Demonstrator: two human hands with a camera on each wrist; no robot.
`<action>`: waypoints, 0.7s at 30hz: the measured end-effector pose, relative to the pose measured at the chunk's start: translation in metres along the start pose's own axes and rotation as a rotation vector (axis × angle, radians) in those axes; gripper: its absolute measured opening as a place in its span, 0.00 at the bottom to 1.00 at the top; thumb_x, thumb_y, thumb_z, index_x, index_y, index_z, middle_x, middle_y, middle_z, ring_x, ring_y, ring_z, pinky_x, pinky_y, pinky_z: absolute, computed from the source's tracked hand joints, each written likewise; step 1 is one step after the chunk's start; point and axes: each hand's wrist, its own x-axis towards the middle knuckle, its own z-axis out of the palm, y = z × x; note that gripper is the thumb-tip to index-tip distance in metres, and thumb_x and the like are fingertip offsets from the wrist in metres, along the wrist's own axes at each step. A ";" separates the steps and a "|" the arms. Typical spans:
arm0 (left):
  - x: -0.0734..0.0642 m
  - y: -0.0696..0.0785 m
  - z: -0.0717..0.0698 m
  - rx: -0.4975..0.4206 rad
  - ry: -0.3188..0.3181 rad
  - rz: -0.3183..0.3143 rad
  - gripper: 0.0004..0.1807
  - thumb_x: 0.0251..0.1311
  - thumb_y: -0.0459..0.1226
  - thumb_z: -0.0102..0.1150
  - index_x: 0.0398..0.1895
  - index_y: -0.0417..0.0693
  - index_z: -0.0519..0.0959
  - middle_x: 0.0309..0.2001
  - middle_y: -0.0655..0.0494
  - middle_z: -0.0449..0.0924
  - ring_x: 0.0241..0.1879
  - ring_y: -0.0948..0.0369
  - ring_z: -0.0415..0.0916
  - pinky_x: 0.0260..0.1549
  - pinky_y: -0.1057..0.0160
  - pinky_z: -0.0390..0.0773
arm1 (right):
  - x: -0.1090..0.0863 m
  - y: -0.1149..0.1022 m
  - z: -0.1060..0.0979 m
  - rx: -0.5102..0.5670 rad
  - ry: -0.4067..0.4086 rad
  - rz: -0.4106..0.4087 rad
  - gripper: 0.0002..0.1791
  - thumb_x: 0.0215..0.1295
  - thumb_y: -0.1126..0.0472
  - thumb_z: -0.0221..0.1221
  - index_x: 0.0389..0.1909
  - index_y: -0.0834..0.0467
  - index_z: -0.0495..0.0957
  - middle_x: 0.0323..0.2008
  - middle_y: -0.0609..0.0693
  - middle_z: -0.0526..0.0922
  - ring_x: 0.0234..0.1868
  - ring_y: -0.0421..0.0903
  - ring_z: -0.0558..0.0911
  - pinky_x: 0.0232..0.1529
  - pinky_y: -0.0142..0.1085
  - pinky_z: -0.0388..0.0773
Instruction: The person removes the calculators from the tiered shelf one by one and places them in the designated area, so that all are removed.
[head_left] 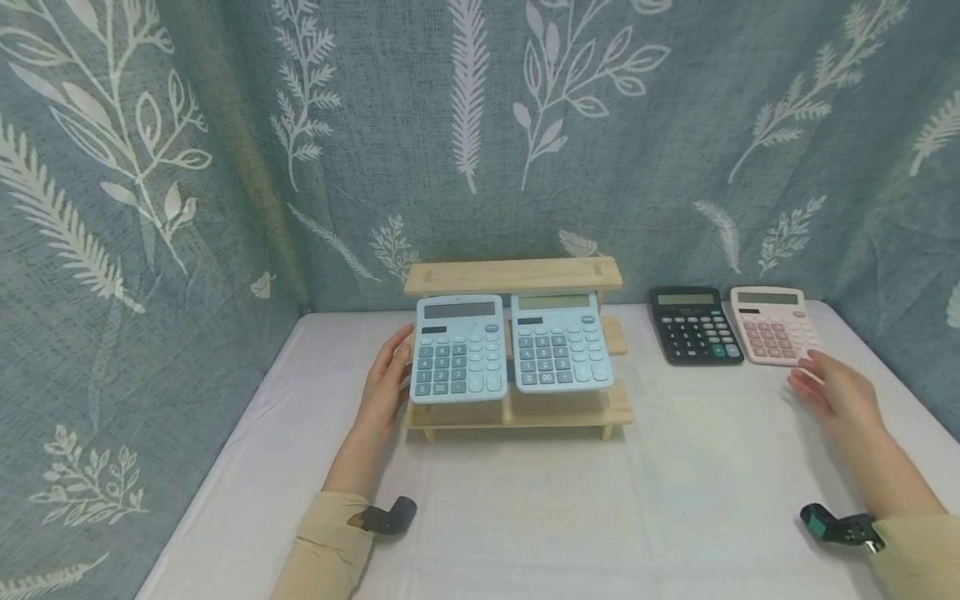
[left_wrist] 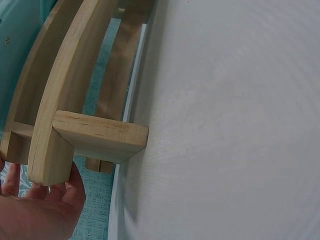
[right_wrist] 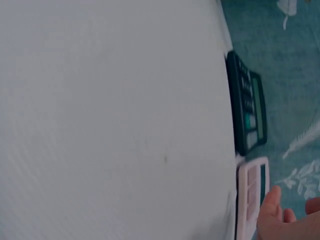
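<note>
Two light blue calculators, the left one (head_left: 459, 350) and the right one (head_left: 561, 343), lean side by side on a wooden rack (head_left: 517, 417). At the rack's left end, my left hand (head_left: 386, 379) holds the wood; the left wrist view has the fingers bent about the end of a bar (left_wrist: 52, 155). My right hand (head_left: 843, 396) is at the lower right corner of a pink and white calculator (head_left: 765, 321), its fingers extended and partly over that corner. Whether they touch it cannot be made out. A black calculator (head_left: 693, 325) lies just left of the pink one.
A white cloth (head_left: 525, 517) covers the table. Behind and at both sides hangs a blue-green curtain (head_left: 420, 125) with white leaf prints. The rack's top bar (head_left: 513, 275) stands close to the rear curtain. Each wrist wears a dark camera mount (head_left: 393, 517).
</note>
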 end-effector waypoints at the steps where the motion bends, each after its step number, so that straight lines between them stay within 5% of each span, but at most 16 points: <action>1: 0.000 0.000 0.000 0.000 0.002 0.000 0.28 0.71 0.58 0.43 0.72 0.68 0.62 0.66 0.59 0.67 0.61 0.56 0.67 0.59 0.52 0.67 | -0.003 0.002 0.003 -0.008 -0.026 -0.007 0.41 0.72 0.48 0.53 0.78 0.45 0.41 0.45 0.38 0.68 0.36 0.33 0.76 0.42 0.26 0.78; 16: 0.001 -0.001 0.000 0.004 -0.005 0.009 0.27 0.72 0.56 0.42 0.73 0.67 0.62 0.67 0.58 0.66 0.60 0.56 0.67 0.58 0.53 0.68 | -0.037 0.028 0.049 -0.058 -0.368 -0.117 0.46 0.71 0.53 0.58 0.78 0.57 0.38 0.47 0.40 0.71 0.42 0.32 0.80 0.46 0.28 0.78; 21: 0.002 -0.001 0.000 0.006 0.002 0.007 0.28 0.71 0.58 0.42 0.72 0.68 0.62 0.66 0.60 0.67 0.60 0.57 0.68 0.58 0.53 0.68 | -0.050 0.035 0.063 -0.075 -0.441 -0.125 0.38 0.71 0.56 0.58 0.75 0.54 0.49 0.48 0.40 0.73 0.44 0.33 0.80 0.48 0.29 0.77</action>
